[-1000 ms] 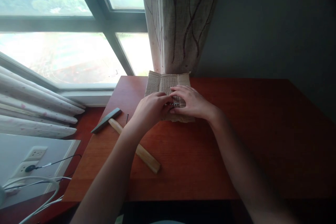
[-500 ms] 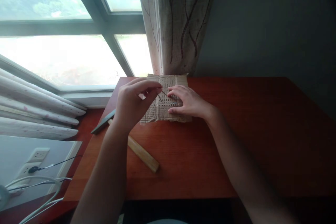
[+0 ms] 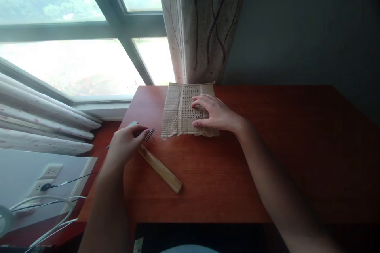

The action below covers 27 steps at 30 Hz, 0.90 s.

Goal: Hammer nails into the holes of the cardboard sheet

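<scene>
A piece of brown cardboard (image 3: 175, 112) with rows of small holes lies at the back of the red-brown wooden table (image 3: 225, 174). My right hand (image 3: 215, 114) rests flat on it, fingers spread over the holes. My left hand (image 3: 127, 144) is low at the table's left side, pinching thin dark nails (image 3: 149, 135) between its fingertips. It hovers over a hammer, whose wooden handle (image 3: 162, 170) sticks out toward me; the metal head is mostly hidden beneath the hand.
A patterned curtain (image 3: 204, 23) hangs right behind the cardboard, beside a bright window (image 3: 68, 63). Rolled light fabric (image 3: 41, 126) lies left of the table. Lower left are a wall socket (image 3: 49, 172) and white cables (image 3: 44, 213). A dark wall stands behind the table.
My left hand pulled a nail up out of the cardboard, then carried it left and down to the hammer. My right hand stayed pressed on the cardboard.
</scene>
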Tool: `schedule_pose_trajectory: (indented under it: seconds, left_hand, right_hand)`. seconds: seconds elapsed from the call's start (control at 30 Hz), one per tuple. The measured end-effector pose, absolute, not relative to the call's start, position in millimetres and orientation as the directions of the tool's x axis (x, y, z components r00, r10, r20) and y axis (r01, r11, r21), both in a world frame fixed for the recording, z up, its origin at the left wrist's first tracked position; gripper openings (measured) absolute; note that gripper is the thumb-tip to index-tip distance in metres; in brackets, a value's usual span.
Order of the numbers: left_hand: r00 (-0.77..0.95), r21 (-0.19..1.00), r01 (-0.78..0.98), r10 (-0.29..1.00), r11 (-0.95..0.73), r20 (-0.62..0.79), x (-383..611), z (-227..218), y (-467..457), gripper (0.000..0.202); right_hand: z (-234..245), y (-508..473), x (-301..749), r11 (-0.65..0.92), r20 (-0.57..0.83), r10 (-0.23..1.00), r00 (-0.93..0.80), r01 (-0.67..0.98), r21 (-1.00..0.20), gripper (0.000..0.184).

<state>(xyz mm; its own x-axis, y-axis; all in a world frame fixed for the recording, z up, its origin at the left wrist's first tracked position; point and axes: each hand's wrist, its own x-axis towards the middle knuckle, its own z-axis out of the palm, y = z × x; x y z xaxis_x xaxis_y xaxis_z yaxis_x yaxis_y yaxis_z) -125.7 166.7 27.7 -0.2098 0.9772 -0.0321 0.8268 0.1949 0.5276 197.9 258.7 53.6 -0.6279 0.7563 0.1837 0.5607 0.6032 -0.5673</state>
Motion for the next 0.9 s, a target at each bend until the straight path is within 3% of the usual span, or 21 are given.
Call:
schedule_pose_trajectory:
  seconds: [0.43, 0.7, 0.9]
  left_hand:
    - [-0.277, 0.481, 0.841, 0.961, 0.248, -0.013, -127, 19, 166, 0.037]
    - [-0.350, 0.379, 0.874, 0.935, 0.303, 0.060, -126, 20, 164, 0.032]
    - [-0.329, 0.568, 0.808, 0.920, 0.158, 0.212, -108, 36, 162, 0.032]
  right_hand:
    - [53, 259, 198, 0.597, 0.179, 0.757, -0.629, 0.553, -0.581, 0.049]
    - [52, 260, 198, 0.603, 0.183, 0.756, -0.629, 0.558, -0.570, 0.049]
    - [52, 260, 198, 0.607, 0.180, 0.754, -0.632, 0.564, -0.559, 0.049]
